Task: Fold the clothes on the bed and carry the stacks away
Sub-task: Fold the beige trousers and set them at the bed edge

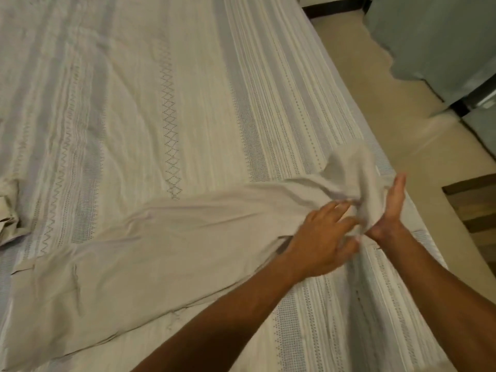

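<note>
A long beige garment lies spread across the near part of the bed, its right end bunched up and lifted near the bed's right edge. My left hand rests on that bunched end, its fingers spread over the cloth and its thumb tucked at the fabric's lower fold. My right hand stands edge-on just right of the bunch, fingers straight, with the cloth draped against its palm. How firmly either hand holds the cloth is blurred by motion.
More beige cloth lies crumpled at the bed's left edge. The bed cover is pale with striped and diamond patterns. To the right are a beige floor, a grey-green cabinet and a wooden piece.
</note>
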### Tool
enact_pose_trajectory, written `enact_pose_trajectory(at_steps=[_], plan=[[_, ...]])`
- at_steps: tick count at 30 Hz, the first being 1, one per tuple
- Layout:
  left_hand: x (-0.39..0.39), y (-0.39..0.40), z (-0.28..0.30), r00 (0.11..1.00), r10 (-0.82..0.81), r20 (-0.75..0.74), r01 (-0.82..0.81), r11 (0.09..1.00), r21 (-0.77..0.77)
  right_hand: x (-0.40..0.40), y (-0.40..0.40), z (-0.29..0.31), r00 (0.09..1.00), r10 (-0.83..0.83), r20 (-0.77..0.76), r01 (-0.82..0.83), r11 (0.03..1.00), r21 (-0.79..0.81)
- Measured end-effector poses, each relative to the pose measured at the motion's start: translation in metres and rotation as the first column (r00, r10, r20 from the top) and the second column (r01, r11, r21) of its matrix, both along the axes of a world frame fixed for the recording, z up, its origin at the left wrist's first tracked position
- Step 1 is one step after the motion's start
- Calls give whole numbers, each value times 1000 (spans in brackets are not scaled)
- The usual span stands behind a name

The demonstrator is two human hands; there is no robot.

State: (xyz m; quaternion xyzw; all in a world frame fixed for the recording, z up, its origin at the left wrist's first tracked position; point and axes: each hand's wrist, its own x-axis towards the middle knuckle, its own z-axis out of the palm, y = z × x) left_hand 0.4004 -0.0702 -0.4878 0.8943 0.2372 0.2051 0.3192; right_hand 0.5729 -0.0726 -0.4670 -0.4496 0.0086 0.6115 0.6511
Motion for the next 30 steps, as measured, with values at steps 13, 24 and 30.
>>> enact_pose_trajectory(at_steps=[13, 24, 30], plan=[[-47, -27, -89, 729, 303, -614, -88, 931, 354, 132, -46, -70, 935, 54, 351, 108, 898, -426], [-58, -25, -66, 898, 158, -411, 14, 922, 386, 156, -79, -47, 918, 52, 394, 45, 972, -232], [-61, -36, -87, 807, 115, -580, 1, 981, 195, 162, -82, -62, 860, 307, 407, 35, 760, -649]])
